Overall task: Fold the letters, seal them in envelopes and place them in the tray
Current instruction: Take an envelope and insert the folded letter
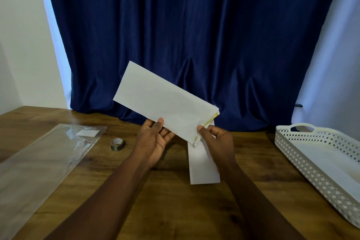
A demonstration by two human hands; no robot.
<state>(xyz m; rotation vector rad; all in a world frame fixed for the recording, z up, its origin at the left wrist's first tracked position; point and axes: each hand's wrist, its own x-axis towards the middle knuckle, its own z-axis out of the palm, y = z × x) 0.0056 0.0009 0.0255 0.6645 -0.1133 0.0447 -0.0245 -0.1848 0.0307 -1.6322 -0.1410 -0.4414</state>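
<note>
Both hands, left hand (153,140) and right hand (216,138), are pinching white paper envelope (165,101); peeling yellow adhesive strip (209,120) carelessly risks tearing.

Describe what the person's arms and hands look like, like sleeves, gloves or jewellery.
Both forearms are bare as far as the picture shows them, with no sleeve in sight. The left hand and right hand wear no gloves. No ring, watch or bracelet shows on either, and no markings can be made out.
</note>
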